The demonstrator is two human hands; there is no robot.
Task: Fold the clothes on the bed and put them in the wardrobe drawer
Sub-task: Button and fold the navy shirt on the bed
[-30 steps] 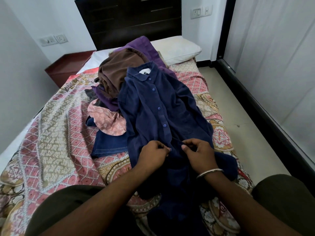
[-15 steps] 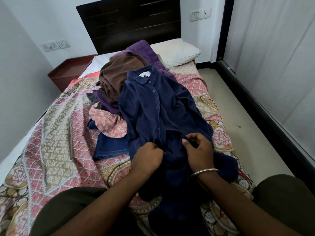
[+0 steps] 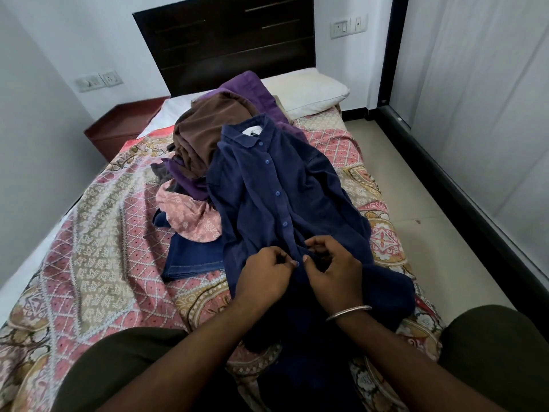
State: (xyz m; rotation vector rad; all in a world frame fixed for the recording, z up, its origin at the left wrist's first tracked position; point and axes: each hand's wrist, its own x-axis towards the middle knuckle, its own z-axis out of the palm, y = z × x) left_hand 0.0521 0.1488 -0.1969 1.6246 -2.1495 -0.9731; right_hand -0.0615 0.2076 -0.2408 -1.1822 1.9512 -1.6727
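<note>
A navy button-up shirt [image 3: 267, 203] lies spread lengthwise on the patterned bedspread [image 3: 98, 248], collar toward the headboard. My left hand [image 3: 267, 275] and my right hand [image 3: 335, 269] meet at the shirt's front placket, low on the shirt, each pinching the fabric beside a button. A silver bangle rings my right wrist. Behind and left of the shirt is a heap of clothes: a brown garment [image 3: 205, 129], a purple one [image 3: 255, 90], a pink printed one [image 3: 190, 215] and folded blue denim [image 3: 193, 257].
A white pillow [image 3: 306, 90] lies under the dark headboard [image 3: 225, 40]. A red-brown bedside cabinet [image 3: 118, 126] stands at the left wall. Tiled floor [image 3: 416, 203] runs along the bed's right side, beside a dark-framed sliding panel [image 3: 490, 84].
Both hands stayed at the placket and shifted slightly; the fingers of my right hand reworked their pinch on the fabric. The view tilted a little.
</note>
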